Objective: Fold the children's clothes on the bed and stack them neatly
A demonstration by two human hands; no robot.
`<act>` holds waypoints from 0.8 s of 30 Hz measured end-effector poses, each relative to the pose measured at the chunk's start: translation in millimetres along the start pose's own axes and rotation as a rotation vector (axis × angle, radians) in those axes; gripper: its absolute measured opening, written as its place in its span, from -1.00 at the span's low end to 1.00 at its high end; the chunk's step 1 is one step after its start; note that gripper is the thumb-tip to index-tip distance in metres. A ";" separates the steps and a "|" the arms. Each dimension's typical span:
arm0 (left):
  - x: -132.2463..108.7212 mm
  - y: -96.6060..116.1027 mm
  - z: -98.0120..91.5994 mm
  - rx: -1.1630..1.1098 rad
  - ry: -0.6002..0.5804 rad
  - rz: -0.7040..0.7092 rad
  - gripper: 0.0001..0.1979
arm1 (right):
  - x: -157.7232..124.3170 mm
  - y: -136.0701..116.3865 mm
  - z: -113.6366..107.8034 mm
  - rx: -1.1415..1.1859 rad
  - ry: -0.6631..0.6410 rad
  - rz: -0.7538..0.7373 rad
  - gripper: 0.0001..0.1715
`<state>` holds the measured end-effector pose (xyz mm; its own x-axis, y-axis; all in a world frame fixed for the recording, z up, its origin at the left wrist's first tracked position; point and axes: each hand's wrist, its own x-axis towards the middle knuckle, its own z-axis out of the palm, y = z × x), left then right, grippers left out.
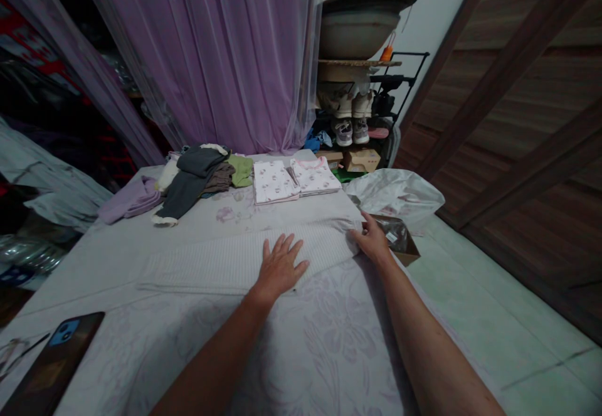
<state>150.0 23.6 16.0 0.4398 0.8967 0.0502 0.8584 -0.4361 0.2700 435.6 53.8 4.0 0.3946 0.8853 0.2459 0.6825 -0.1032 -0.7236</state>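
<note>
A pair of pale striped trousers (202, 262) lies flat and folded lengthwise across the bed, its gathered waist end at the right. My left hand (281, 264) rests open on the cloth, fingers spread and palm down. At the waist end, my right hand (374, 238) has its thumb and fingers closed on the trousers' edge. Just beyond the trousers are two neat stacks of folded white printed clothes, a left stack (274, 182) and a right stack (316, 176) with pink trim.
Loose clothes (188, 177) are heaped at the bed's far left, beside a folded lilac garment (130, 199). A phone (54, 362) lies near left. Off the right edge are an open cardboard box (407, 250) and a plastic bag (397, 193). A shoe rack (360, 105) stands behind.
</note>
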 end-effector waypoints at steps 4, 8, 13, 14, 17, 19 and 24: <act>1.5 -1.2 4.8 0.014 0.037 -0.034 -0.30 | -1.1 5.0 -16.2 0.108 -0.170 -0.149 -0.69; 1.2 -1.3 8.4 0.029 0.125 -0.065 -0.21 | -22.7 5.8 -42.6 0.151 -0.371 -0.431 -0.85; -3.6 -1.2 1.3 -0.016 0.198 -0.051 -0.45 | -41.3 6.2 -68.0 0.035 -0.587 -0.350 -0.66; -4.7 -1.4 -0.8 -0.026 0.190 -0.026 -0.57 | -39.8 5.9 -71.5 0.016 -0.610 -0.308 -0.65; -6.9 -3.1 -5.0 -0.064 0.133 0.072 -0.77 | -24.7 2.3 -77.3 -0.034 -0.643 -0.158 -0.69; -7.3 -4.7 -5.3 -0.092 0.127 0.100 -0.75 | -10.4 -3.0 -75.2 -0.114 -0.547 -0.037 -0.67; -7.1 -8.4 -4.4 -0.158 0.156 0.101 -0.73 | 9.3 -20.9 -51.2 -0.256 -0.436 0.130 -0.28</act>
<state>138.5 21.2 17.6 0.4645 0.8553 0.2296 0.7548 -0.5180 0.4025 456.5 40.9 54.4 0.2308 0.9586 -0.1665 0.7948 -0.2845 -0.5361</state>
